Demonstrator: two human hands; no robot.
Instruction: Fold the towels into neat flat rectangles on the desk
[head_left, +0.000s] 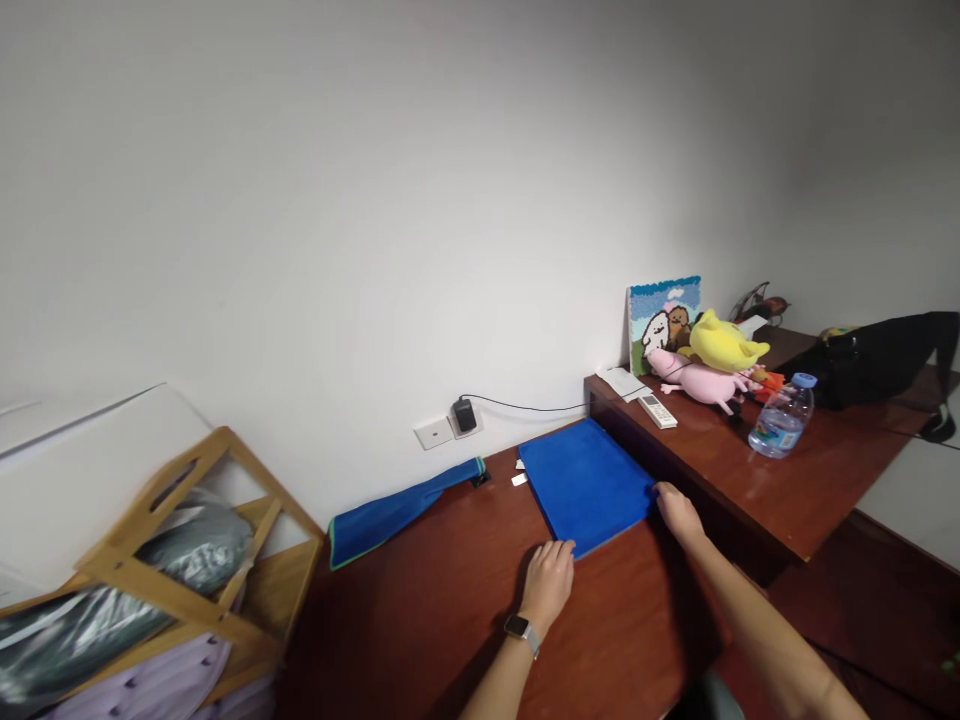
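Note:
A flat, square, folded blue cloth (pixel 589 485) lies on the reddish-brown wooden table (pixel 600 640) near the wall. White tags stick out at its left edge. My left hand (pixel 549 580), with a watch on the wrist, is closed at the cloth's near left corner. At the near right corner, my right hand (pixel 679 512) pinches the edge of the cloth. Another blue cloth with green trim (pixel 405 505) lies long and narrow along the wall to the left.
The raised surface (pixel 757 485) at the right holds a water bottle (pixel 781 420), plush toys (pixel 705 382), a remote (pixel 658 411), papers, a picture (pixel 664 320) and a black bag (pixel 877 355). A wooden rack (pixel 255 500) stands left. A charger (pixel 465 413) is plugged into the wall.

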